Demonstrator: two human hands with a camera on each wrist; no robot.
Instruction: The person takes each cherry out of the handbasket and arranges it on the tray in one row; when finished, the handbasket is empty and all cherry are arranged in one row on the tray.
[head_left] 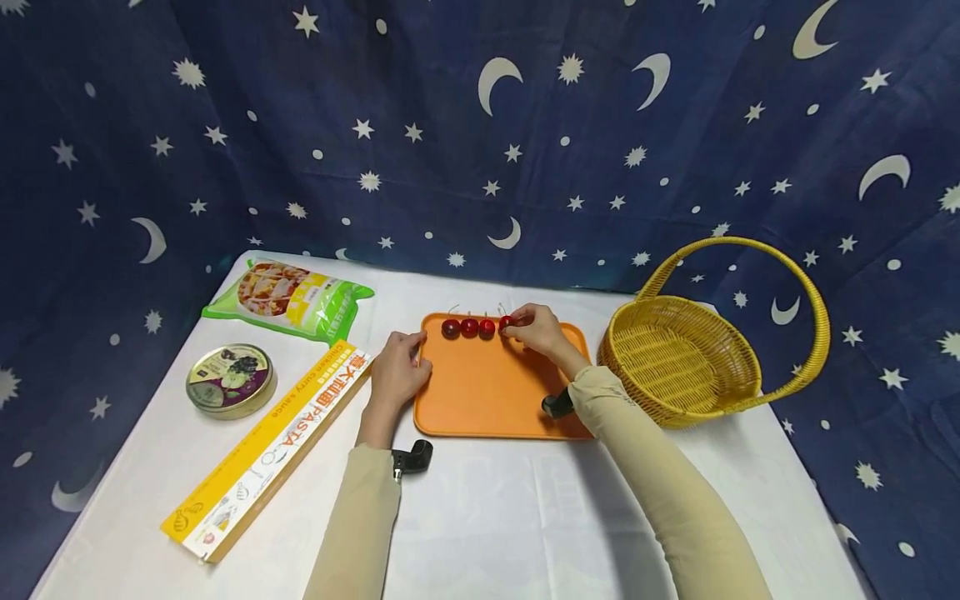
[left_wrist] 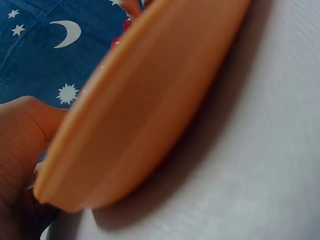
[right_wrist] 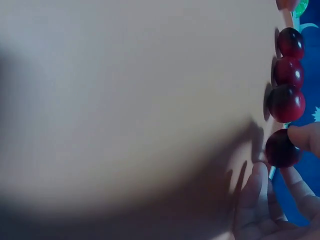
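An orange tray lies on the white cloth. My left hand grips its left edge, and in the left wrist view the thumb and fingers close in on the tray's corner. Along the far rim stands a row of dark red cherries, among them a left one, a middle one and another, stems pointing up. At the right end of the row, my right hand pinches one more cherry between thumb and finger, a small gap from its neighbour.
A yellow wicker basket with a tall handle stands right of the tray. To the left lie a long pasta box, a round tin and a green food bag. A dark blue star-patterned curtain hangs behind the table.
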